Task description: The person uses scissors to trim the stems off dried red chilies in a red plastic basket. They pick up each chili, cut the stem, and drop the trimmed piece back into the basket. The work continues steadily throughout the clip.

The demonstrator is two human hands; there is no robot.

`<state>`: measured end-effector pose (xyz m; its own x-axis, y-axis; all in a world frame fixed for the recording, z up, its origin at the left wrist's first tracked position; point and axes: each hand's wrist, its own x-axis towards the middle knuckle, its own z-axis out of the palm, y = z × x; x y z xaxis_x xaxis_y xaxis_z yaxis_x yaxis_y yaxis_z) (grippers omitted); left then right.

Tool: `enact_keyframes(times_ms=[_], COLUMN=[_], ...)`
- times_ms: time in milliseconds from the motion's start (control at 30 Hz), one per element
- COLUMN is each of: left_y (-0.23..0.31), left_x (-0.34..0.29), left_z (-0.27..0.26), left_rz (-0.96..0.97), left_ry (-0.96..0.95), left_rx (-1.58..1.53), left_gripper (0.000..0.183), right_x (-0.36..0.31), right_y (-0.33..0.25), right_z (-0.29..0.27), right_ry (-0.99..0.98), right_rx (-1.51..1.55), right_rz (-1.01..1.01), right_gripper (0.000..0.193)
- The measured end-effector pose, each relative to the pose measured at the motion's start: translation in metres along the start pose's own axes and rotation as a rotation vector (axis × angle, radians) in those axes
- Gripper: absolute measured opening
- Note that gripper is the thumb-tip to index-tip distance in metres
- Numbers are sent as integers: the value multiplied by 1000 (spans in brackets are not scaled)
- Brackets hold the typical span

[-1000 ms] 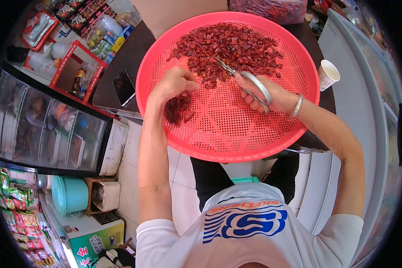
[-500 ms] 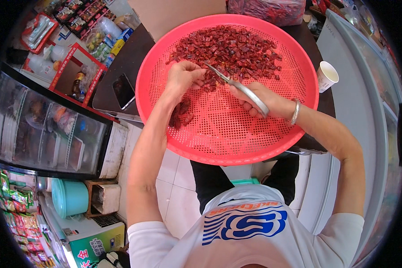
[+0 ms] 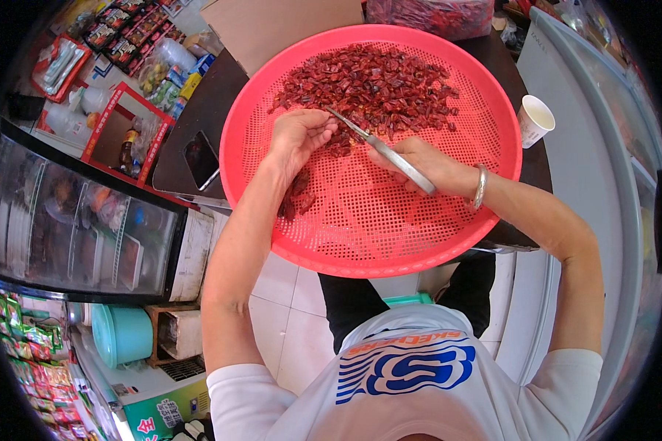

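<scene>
In my right hand (image 3: 421, 163) are metal scissors (image 3: 392, 153), their blades pointing up and left. My left hand (image 3: 301, 137) has its fingers pinched beside the blade tips; what sits between them is too small or hidden to make out. Both hands are over a round red plastic sieve tray (image 3: 375, 239) with a perforated base. Cut pieces of dried red chili (image 3: 375, 81) spread across its far half, just beyond the scissors. A smaller heap of longer dried chilies (image 3: 296, 200) lies beside my left wrist, which partly covers it.
The tray rests on a dark table (image 3: 198, 110). At its left lies a phone (image 3: 200, 158); at the right stands a paper cup (image 3: 536, 121). A cardboard box (image 3: 279, 29) and a bag of red chilies (image 3: 430, 16) are behind. A white freezer (image 3: 577, 147) borders the right side.
My left hand has turned, with its fingers curling more upward. The scissors have tilted, showing their handles more edge-on. The whole view has shifted slightly.
</scene>
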<state>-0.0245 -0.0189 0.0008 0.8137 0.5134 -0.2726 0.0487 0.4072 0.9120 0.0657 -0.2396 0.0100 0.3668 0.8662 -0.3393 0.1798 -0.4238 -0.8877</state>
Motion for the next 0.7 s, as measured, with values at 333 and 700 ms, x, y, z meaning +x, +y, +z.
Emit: enact_keyframes(times_ms=[333,700], left_y=[1,1], left_x=[-1,2], left_z=[0,-2], left_rz=[-20,-44], left_ry=[11,-31], left_rx=[-41,-23], left_gripper=[9,9], right_x=[3,0], right_y=[6,4], right_z=[1,2], right_ry=[60,58], right_rx=[-58,61], right_rz=[-99,-15], right_gripper=[58,53])
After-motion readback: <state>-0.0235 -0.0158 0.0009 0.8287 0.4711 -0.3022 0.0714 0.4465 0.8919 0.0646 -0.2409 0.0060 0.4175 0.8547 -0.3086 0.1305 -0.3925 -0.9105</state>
